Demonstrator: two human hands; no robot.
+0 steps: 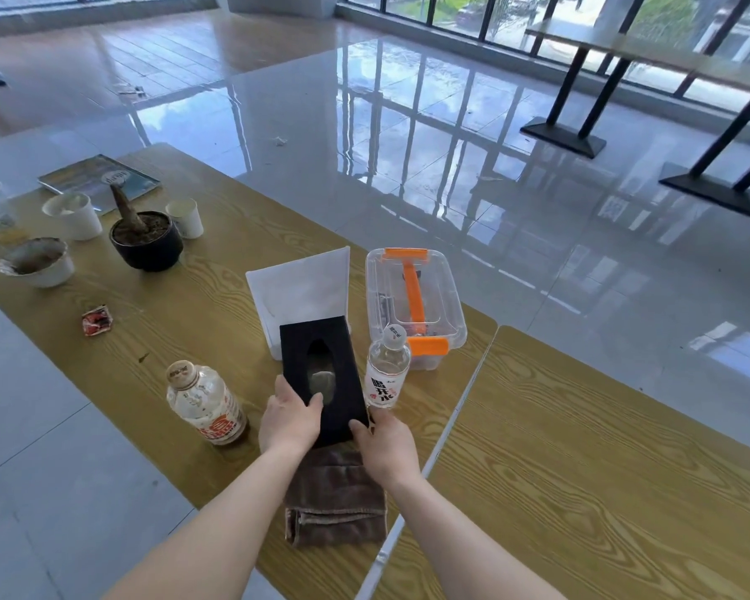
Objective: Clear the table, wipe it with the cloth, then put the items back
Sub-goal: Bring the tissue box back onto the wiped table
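Observation:
Both my hands hold a black tissue box (321, 365) with an oval slot, above the near part of the wooden table (170, 339). My left hand (289, 420) grips its near left edge, thumb on top. My right hand (386, 448) grips its near right corner. A folded brown cloth (334, 500) lies on the table right below the box and my wrists. A brown-capped bottle (202, 402) stands left of the box. A clear water bottle (388, 368) stands just right of it. A white box (304, 292) sits behind.
A clear plastic bin (412, 296) with orange handle and latches stands at the right edge. Farther left are a black plant pot (146, 240), two paper cups (74, 216), a dirty bowl (37, 262), a book (98, 179) and a red wrapper (97, 320). A second wooden table (602, 469) adjoins on the right.

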